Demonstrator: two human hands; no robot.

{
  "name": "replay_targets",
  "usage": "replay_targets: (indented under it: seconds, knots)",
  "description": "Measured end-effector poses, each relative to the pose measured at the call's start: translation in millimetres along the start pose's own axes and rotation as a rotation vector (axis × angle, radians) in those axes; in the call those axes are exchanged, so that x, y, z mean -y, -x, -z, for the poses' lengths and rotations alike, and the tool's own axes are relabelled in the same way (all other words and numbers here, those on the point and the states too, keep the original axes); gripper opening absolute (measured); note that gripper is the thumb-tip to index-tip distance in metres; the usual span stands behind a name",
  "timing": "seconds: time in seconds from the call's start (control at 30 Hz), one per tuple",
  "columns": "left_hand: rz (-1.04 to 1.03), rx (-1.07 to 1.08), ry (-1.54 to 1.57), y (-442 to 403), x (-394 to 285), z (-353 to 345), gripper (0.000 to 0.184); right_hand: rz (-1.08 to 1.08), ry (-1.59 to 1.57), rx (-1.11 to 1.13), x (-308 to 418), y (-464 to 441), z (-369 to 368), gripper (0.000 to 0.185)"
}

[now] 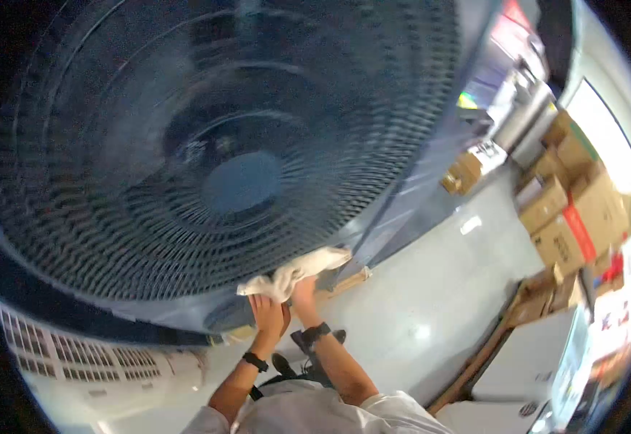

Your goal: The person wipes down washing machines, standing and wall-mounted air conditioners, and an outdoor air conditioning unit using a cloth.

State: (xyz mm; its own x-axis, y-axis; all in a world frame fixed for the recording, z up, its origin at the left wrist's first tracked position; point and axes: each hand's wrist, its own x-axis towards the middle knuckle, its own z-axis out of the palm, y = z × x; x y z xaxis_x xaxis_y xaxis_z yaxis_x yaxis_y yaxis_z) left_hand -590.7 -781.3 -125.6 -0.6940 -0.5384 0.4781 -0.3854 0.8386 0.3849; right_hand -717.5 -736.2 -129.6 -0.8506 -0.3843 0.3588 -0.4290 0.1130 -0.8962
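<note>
Beige cloth [299,272] in the grip of both hands [267,315] [305,298], forearms [338,365] outstretched beneath dark grille [239,181].

The person's left arm [232,388] and right arm [346,371] reach forward with bare forearms, converging toward the hands. The left hand [268,316] points its blurred fingers ahead; the right hand [305,300] sits just beside it, slightly farther out, its finger pose too unclear to tell.
</note>
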Motion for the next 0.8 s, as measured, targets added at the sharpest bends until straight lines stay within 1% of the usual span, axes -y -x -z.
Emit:
replay_targets:
  seconds: [0.03,0.1,0.13,0.2,0.23,0.27,0.3,0.4,0.43,0.47,0.5,0.53,0.6,0.63,0.67,0.73,0.8]
  knots:
    - [0.052,0.02,0.058,1.4,-7.2,-4.9,0.066,-0.003,-0.036,-0.016,4.4,6.8,-5.2,0.04]
    - [0.017,0.161,0.052,-13.9,-40.9,20.3,0.067,-0.059,-0.128,-0.035,12.3,9.9,1.1,0.044]
    - [0.007,0.231,0.044,-20.6,-53.2,27.7,0.067,-0.138,-0.201,-0.026,17.2,4.5,10.3,0.044]
    - [-0.048,0.21,0.038,-21.9,-50.9,7.8,0.067,-0.288,-0.356,-0.01,17.7,-6.7,26.5,0.044]
    - [-0.081,0.21,0.03,-21.4,-49.2,-0.5,0.066,-0.301,-0.46,-0.084,16.8,-12.6,27.1,0.044]
    - [-0.108,0.209,0.016,-24.7,-53.9,-8.0,0.066,-0.275,-0.477,-0.087,16.8,-21.7,36.5,0.044]
    - [-0.195,0.131,0.094,-39.0,-68.8,-4.5,0.063,-0.246,-0.493,-0.087,21.6,-31.7,48.9,0.044]
    - [-0.12,0.293,0.425,-62.1,-109.9,-16.4,0.063,-0.181,-0.503,-0.104,26.2,-52.6,77.5,0.048]
    - [-0.106,0.313,0.478,-70.4,-123.0,-18.0,0.064,-0.134,-0.461,-0.097,25.2,-58.2,91.0,0.049]
    - [-0.114,0.342,0.467,-77.9,-134.9,-20.5,0.064,-0.089,-0.418,-0.092,23.9,-64.5,102.9,0.05]
    - [-0.123,0.371,0.456,-86.5,-149.1,-23.7,0.065,-0.132,-0.446,-0.166,32.4,-75.1,117.8,0.048]
    - [-0.129,0.402,0.443,-94.3,-164.4,-23.2,0.065,-0.077,-0.397,-0.168,39.2,-90.1,136.0,0.046]
    - [-0.245,0.207,0.451,-119.7,-200.4,-18.7,0.066,0.02,-0.295,-0.17,51.5,-132.6,180.1,0.043]
    - [-0.3,0.108,0.458,-132.6,-217.1,-21.4,0.066,0.108,-0.198,-0.197,73.5,-156.1,207.9,0.041]
    - [-0.253,0.097,0.462,-144.5,-223.7,-28.7,0.067,0.203,-0.117,-0.328,60.3,-179.7,205.8,0.044]
    - [-0.158,0.074,0.467,-173.4,-236.9,-41.2,0.07,0.18,-0.162,-0.234,59.3,-222.3,226.6,0.046]
    - [-0.152,0.019,0.551,-191.6,-269.8,-40.9,0.072,0.293,0.009,-0.294,42.1,-253.4,228.7,0.05]
